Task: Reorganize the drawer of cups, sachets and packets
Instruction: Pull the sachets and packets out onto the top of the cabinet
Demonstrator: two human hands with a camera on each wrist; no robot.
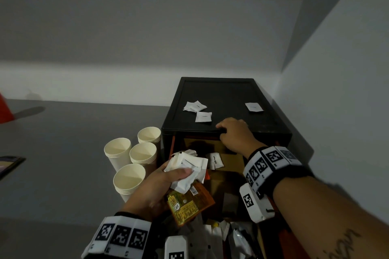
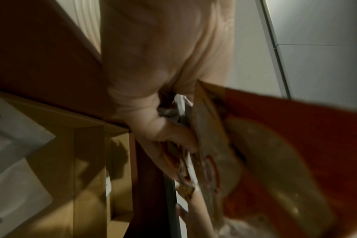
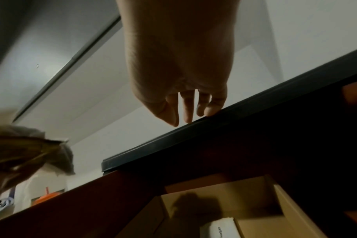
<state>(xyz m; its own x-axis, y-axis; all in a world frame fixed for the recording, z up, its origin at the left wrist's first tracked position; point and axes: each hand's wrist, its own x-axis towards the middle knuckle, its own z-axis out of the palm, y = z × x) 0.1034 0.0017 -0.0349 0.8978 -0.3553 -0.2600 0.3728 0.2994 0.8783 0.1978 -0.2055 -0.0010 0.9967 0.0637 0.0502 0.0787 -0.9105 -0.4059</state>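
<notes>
Now the left hand (image 1: 162, 187) holds a bunch of white sachets (image 1: 187, 167) and an orange packet (image 1: 190, 204) over the open drawer (image 1: 227, 166). Above the drawer, the right hand (image 1: 235, 134) rests curled fingers (image 3: 189, 109) on the black cabinet (image 1: 227, 94). Cups (image 1: 128, 178) stand left of the drawer.

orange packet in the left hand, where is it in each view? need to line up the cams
Head: orange packet bottom centre, under white sachets in the left hand.
Left wrist: fills the right side, blurred, against the fingers.
Right wrist: cannot tell; only a blurred bundle at the left edge.
Shared landmark: cardboard divider in the drawer.
</notes>
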